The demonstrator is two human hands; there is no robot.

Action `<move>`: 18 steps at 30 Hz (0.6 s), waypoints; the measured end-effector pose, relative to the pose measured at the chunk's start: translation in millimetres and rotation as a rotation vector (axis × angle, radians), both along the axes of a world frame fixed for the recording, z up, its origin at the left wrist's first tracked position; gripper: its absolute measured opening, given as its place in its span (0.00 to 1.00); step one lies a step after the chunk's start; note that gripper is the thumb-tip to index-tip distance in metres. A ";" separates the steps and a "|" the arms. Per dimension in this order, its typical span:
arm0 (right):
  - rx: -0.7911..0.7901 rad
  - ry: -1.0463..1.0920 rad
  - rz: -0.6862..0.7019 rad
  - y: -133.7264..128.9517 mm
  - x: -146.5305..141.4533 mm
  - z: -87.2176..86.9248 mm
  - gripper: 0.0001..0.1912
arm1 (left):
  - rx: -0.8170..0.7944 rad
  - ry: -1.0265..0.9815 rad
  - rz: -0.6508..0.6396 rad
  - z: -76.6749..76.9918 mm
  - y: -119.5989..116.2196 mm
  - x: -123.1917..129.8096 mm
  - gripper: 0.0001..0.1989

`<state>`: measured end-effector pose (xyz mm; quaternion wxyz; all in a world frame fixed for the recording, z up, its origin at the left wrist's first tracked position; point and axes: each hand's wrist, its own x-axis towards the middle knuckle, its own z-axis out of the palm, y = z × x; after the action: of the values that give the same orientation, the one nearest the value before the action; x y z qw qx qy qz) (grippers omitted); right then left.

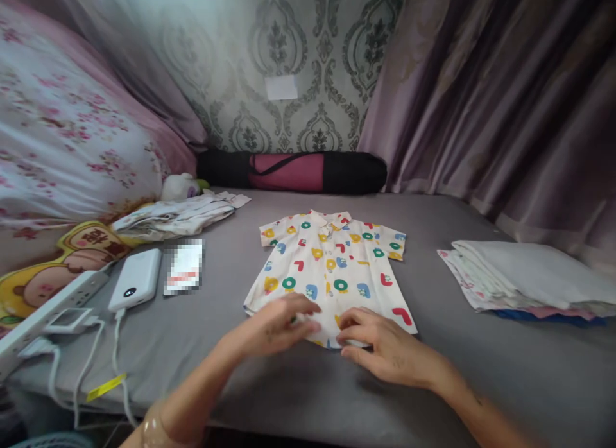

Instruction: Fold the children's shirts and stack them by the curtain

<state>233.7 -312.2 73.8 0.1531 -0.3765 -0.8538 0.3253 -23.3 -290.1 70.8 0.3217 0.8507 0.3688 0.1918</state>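
Note:
A small white short-sleeved shirt with a collar lies spread flat on the grey sheet, its collar pointing away from me. Red, yellow, green and blue figures are printed all over it. At the left part of its hem is my left hand, thumb and fingers apart with a gap between them. My right hand rests by the right part of the hem, fingers loosely bent and the thumb apart from them. Neither hand grips the cloth. Parts of the hem are hidden under the fingers.
Folded cloths are stacked on the right. To the left lie a white power bank, a power strip with cables, a blurred packet and crumpled clothing. A black and maroon long bag lies along the wall.

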 end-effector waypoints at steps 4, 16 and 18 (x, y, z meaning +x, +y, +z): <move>-0.073 0.011 -0.036 24.8 1.2 17.4 0.17 | -0.065 -0.108 0.482 2.4 67.3 -53.4 0.20; 0.217 -0.097 -0.226 197.6 -81.4 -17.5 0.17 | -0.150 0.111 0.934 -36.5 240.8 -94.3 0.13; 0.274 -0.149 -0.286 221.1 -92.8 -24.4 0.18 | -0.176 0.135 0.934 -41.9 249.0 -92.0 0.12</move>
<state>140.9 -91.2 49.4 0.1839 -0.4924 -0.8369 0.1526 -115.3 -41.1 28.9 0.2473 0.5740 0.7465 0.2285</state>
